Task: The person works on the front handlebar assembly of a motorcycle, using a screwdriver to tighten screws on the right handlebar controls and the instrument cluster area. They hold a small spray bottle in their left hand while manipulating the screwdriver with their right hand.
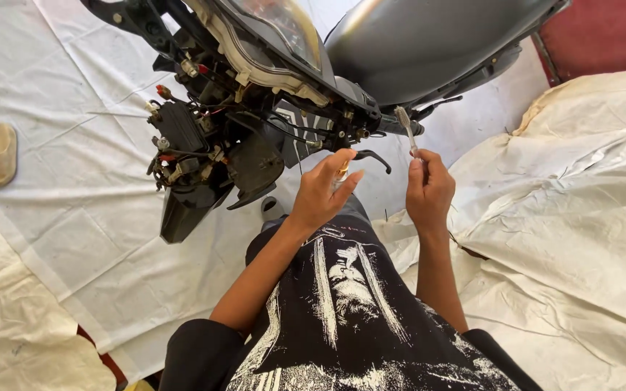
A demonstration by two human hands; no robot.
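You are gripping a slim metal tool point(406, 130) in your right hand point(429, 190) at 1 o'clock of the stripped scooter front point(255, 116), left hand point(324, 190) pinching what may be a small fitting; keep it steady.

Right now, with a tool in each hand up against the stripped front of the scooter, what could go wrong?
1. The right hand holds a slim metal tool close to the brake lever; a slip might scrape nearby parts.
2. Loose wires hang bare around the black housing; a tool could snag them.
3. Anything small dropped from the left hand could vanish in the folds of the white sheet.
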